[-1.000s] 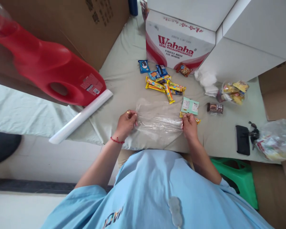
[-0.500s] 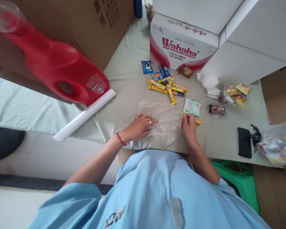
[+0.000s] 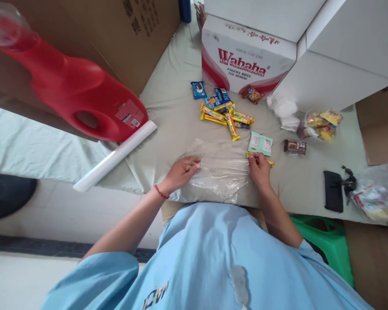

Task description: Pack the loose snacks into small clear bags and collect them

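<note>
From the head camera, a crinkled clear plastic bag (image 3: 221, 170) lies flat on the grey cloth-covered tabletop (image 3: 168, 112), between both hands. The left hand (image 3: 181, 172) presses on its left edge, fingers (image 3: 194, 163) together and extended. The right hand (image 3: 259, 169) pinches the bag's right edge, beside a pale green paper packet (image 3: 260, 143).

The plastic bag (image 3: 218, 170) is see-through, lying on a pale grey-green sheet (image 3: 168, 107), and there's a big red detergent jug (image 3: 74, 92) next to a white roll (image 3: 114, 156). The Wahaha box (image 3: 242, 64) is white with red lettering and red swooshes, while the snack bars (image 3: 226, 117) are mostly yellow with some blue packs. There's also a mint-green packet (image 3: 260, 143), a brown chocolate wrapper (image 3: 295, 147), a black wallet (image 3: 332, 197) and a bright green stool (image 3: 326, 245).
</note>
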### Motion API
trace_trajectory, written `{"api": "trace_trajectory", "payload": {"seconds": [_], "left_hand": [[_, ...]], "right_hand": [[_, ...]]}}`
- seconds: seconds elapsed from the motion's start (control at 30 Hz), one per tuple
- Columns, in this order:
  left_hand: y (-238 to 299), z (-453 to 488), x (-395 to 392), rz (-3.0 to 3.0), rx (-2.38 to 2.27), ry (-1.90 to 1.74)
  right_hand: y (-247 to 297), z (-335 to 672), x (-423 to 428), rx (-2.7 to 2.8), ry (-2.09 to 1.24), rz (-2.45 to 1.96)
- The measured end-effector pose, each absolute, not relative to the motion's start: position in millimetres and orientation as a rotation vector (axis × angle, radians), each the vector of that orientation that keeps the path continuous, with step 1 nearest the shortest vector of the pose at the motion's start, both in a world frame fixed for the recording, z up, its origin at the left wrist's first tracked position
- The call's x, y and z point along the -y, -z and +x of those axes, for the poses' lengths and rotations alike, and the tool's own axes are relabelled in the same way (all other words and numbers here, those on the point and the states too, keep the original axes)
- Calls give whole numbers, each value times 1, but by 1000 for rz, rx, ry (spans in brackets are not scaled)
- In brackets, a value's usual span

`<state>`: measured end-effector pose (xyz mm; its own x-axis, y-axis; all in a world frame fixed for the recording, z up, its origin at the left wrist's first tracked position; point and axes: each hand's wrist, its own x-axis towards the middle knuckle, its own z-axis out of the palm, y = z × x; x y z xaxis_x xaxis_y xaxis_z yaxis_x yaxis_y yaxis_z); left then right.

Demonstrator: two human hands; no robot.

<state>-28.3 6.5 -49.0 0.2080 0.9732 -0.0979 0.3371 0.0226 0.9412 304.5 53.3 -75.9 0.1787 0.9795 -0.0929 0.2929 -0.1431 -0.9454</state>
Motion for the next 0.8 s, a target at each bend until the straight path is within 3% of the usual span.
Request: {"api": "trace_trajectory", "payload": {"seconds": [0.3,0.6,0.8], "left_hand": [[52,-55,23,1819,-1141,-611],[64,-57,31,1681,-1272,-763],[69,-52,32,1766,-1349,-713]], "right_hand": [[71,310,-59,1287,-969,-1655],[79,323,-58,1440,-792,-1721],[16,327,-60,1857,-279,-1711]]}}
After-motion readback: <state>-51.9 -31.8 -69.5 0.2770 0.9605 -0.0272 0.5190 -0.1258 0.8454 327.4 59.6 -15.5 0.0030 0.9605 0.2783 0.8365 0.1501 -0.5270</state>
